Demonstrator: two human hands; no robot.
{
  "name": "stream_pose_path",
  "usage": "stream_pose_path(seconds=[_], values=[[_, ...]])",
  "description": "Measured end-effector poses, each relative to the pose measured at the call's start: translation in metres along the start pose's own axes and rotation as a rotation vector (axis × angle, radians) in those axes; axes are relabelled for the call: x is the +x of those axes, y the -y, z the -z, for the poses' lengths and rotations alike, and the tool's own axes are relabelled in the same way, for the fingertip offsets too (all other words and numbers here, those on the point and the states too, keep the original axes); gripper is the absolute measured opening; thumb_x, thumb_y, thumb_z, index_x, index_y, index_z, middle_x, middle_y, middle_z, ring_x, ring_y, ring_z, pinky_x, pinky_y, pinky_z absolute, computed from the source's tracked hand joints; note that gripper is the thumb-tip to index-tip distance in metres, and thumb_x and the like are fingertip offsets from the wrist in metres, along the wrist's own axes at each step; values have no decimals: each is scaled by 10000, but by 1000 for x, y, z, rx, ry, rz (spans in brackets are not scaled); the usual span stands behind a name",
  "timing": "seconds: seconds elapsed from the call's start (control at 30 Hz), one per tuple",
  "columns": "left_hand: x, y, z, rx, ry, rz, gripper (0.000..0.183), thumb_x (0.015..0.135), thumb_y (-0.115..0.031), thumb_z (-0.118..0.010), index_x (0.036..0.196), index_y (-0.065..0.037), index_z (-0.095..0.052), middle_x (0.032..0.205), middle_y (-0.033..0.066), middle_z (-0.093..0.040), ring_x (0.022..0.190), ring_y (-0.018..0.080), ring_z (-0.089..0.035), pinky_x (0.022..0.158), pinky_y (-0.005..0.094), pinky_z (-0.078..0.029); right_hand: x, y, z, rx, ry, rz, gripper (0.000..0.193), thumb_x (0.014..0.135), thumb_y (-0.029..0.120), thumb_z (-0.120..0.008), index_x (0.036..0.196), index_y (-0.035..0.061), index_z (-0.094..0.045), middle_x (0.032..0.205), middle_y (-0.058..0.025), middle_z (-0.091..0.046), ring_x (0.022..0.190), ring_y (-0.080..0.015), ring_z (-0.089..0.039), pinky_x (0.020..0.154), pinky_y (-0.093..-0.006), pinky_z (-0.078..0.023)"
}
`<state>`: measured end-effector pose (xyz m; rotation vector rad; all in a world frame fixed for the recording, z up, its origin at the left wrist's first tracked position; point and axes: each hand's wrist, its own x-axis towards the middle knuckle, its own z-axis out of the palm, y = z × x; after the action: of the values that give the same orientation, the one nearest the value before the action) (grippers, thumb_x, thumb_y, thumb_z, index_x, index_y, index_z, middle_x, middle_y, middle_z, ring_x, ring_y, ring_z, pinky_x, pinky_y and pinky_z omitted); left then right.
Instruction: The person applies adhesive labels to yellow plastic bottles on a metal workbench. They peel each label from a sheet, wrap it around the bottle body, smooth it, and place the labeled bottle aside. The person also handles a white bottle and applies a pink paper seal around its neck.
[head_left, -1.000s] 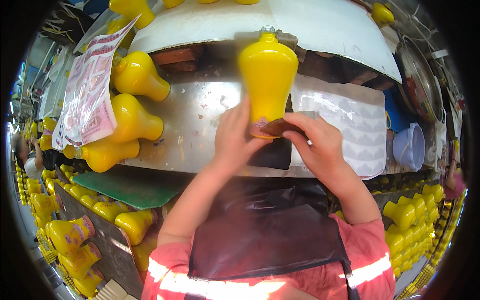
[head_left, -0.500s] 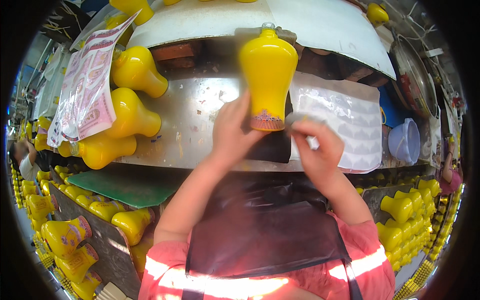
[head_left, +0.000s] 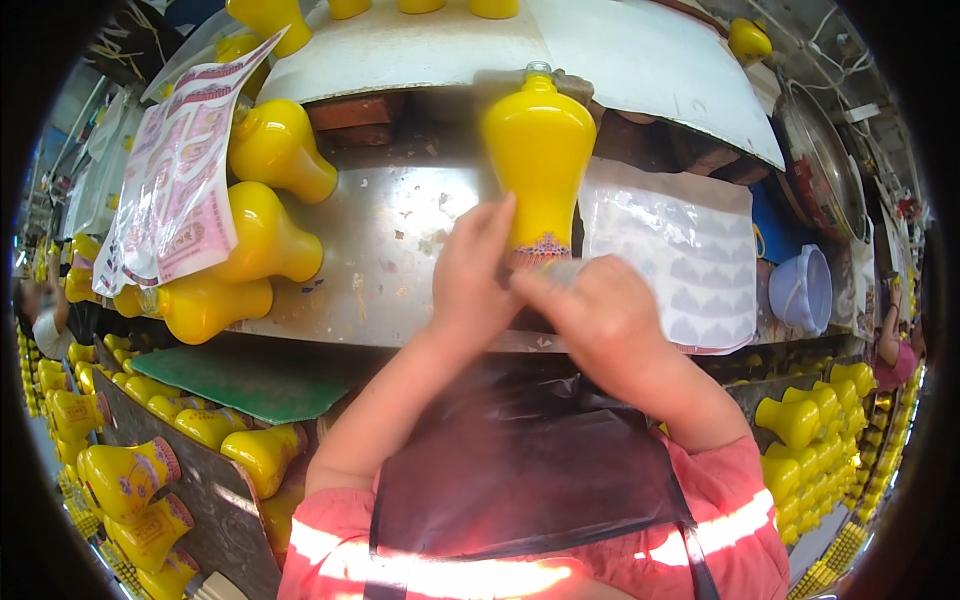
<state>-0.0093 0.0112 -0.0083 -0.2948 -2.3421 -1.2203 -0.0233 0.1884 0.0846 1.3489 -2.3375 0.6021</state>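
A glossy yellow bottle (head_left: 540, 140) with a clear glass neck lies in front of me, neck pointing away. Around its base end runs a patterned purple and orange band (head_left: 543, 247). My left hand (head_left: 472, 270) grips the bottle's left side close to the base. Crossing the base from the right is my right hand (head_left: 608, 312), its fingers closed against the band. Something small and greyish shows at those fingers, too blurred to name. The right hand hides the bottom edge of the bottle.
Several yellow bottles (head_left: 282, 150) lie on the metal tabletop (head_left: 385, 235) at left, a pink decal sheet (head_left: 180, 190) over them. At right are a pale sheet with grey shapes (head_left: 680, 250) and a lilac bucket (head_left: 803, 290). A green board (head_left: 250, 380) lies lower left.
My right hand has swung left from beside the bottle onto its patterned base. The left hand keeps its hold; the bottle appears slightly lower in view.
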Motion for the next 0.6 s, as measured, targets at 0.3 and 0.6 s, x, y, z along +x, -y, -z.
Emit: stream_pose_path(seconds=[0.3, 0.6], values=[[12, -11, -5, 90, 94, 78, 1090, 653, -172, -946, 1578, -93, -375, 1503, 211, -403, 1130, 372, -585, 1016, 442, -505, -26, -12, -8, 231, -58, -752, 246, 897, 179, -731, 1106, 73, -655, 740, -173, -696, 629, -343, -691, 601, -412, -543], [15, -12, -1, 209, 117, 53, 1097, 707, -200, -912, 1603, -52, -297, 1591, 250, -330, 1371, 427, -501, 1090, 445, -468, -34, -3, -19, 589, 105, -1025, 264, 949, 158, -653, 1178, 52, -577, 792, -54, -653, 695, -114, -572, 650, -287, -473]])
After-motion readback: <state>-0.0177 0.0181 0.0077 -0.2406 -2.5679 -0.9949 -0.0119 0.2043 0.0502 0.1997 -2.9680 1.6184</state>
